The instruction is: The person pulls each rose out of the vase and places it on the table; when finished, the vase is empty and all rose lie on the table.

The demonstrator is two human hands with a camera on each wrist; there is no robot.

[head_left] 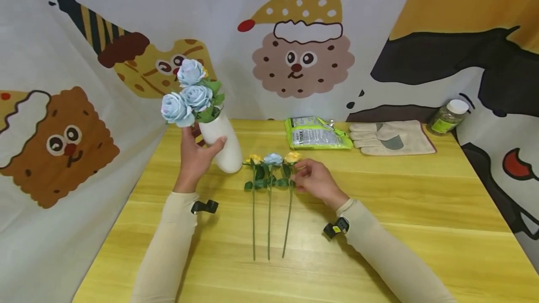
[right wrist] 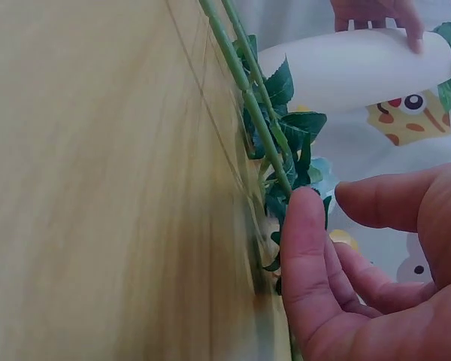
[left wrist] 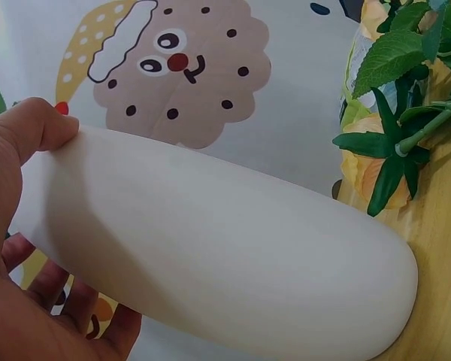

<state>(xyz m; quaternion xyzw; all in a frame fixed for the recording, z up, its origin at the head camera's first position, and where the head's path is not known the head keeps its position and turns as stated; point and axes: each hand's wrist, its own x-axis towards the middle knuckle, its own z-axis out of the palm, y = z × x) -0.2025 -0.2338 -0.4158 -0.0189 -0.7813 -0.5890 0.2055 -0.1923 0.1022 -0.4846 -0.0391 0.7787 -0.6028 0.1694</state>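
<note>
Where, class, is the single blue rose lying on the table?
In the head view, the blue rose lies near centre, right of the white vase, between two yellow roses.

Vase: mouth partly hidden, seemingly by leaves.

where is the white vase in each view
Head view: the white vase is left of centre, tilted.
Left wrist view: it spans the middle, base at lower right.
Right wrist view: upper right, sideways in the picture.
Shared landmark: the left hand gripping it.
</note>
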